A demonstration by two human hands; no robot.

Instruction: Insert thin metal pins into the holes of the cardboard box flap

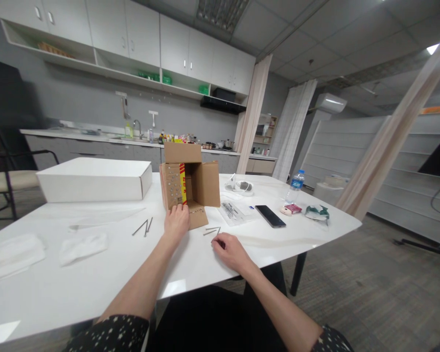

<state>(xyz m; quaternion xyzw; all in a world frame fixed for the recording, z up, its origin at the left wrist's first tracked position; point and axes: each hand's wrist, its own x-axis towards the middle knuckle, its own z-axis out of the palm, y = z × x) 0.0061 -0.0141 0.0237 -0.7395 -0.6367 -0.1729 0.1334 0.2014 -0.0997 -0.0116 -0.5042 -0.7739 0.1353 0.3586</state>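
An open brown cardboard box (201, 182) lies on its side on the white table (95, 274), its flaps spread and a red-and-yellow panel on its left flap. My left hand (176, 222) rests against the box's lower left flap, fingers on the cardboard. My right hand (230, 250) lies on the table with fingers curled, its fingertips at a few thin metal nails (212, 230). Another pair of nails (143, 227) lies left of my left hand.
A large white closed box (95, 179) stands at the back left. Clear plastic bags (82, 247) lie at the left. A black phone (270, 215), a small bag of parts (231, 211), a water bottle (295, 186) and a cable (242, 186) sit right of the cardboard box.
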